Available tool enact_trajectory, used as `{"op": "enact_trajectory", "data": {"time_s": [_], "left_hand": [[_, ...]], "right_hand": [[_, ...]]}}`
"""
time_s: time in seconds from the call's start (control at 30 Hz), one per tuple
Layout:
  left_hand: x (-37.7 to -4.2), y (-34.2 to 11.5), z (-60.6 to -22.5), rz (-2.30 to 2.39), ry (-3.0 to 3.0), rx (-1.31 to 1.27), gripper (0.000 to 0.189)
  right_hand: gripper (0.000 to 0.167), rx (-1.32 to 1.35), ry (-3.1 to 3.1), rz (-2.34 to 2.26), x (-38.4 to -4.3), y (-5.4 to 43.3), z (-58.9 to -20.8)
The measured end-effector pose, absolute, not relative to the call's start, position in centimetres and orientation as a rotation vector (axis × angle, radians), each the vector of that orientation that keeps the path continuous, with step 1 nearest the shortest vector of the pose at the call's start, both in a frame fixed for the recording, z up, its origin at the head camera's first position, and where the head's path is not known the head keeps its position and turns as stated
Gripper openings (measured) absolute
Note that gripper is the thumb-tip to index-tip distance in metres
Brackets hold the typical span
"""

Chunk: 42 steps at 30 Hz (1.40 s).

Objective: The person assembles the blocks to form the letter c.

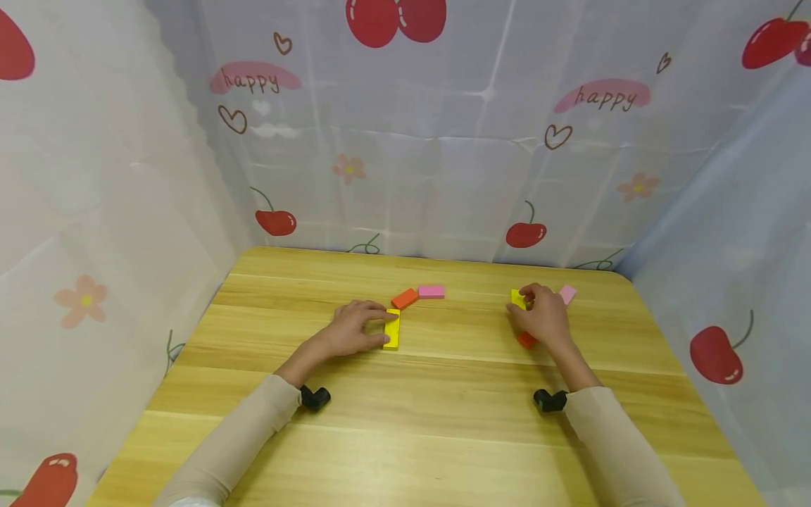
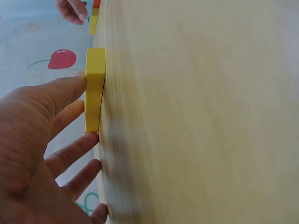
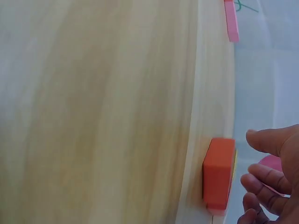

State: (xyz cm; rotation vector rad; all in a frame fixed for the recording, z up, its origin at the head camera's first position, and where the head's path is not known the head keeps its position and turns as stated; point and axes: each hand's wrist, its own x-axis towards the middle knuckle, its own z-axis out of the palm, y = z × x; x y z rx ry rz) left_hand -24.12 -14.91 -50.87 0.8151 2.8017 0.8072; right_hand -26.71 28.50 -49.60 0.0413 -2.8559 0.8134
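My left hand [image 1: 355, 329] is at a yellow block [image 1: 392, 338] lying flat on the table, thumb at its near side and forefinger across its far end. In the left wrist view, the thumb and forefinger meet the yellow block [image 2: 95, 88] while the other fingers spread loosely. Touching one another beyond it are an orange block [image 1: 405, 299] and a pink block [image 1: 431, 291]. Over a second group hovers my right hand [image 1: 545, 317], its thumb and fingers apart. Around it show a yellow block [image 1: 517, 296], an orange block [image 1: 526, 340] and a pale pink block [image 1: 567, 293], partly covered.
The wooden table [image 1: 418, 436] has rounded far corners. A patterned curtain [image 1: 437, 183] encloses its back and sides. Black wrist mounts [image 1: 315, 398] sit at both sleeve cuffs.
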Motion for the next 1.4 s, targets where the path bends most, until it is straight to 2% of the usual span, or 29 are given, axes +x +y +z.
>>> {"op": "enact_trajectory", "data": {"time_s": [0.33,0.9,1.2,1.4], "left_hand": [[-24.09,-15.17,-51.19,0.828,2.801,0.816,0.050],[-24.24,-15.13,-51.39,0.839,2.798,0.831,0.050],[-24.19,-15.07,-51.25,0.841,2.795,0.824,0.049],[-24.11,-15.07,-51.19,0.847,2.789,0.822,0.050]], "right_hand": [[0.049,0.039,-2.891,0.761,-26.74,29.20,-49.98],[0.062,-0.085,-2.947,0.745,-27.41,28.90,-49.81],[0.049,-0.073,-2.950,0.689,-27.47,29.11,-49.87],[0.047,-0.060,-2.936,0.681,-27.49,29.19,-50.10]]}}
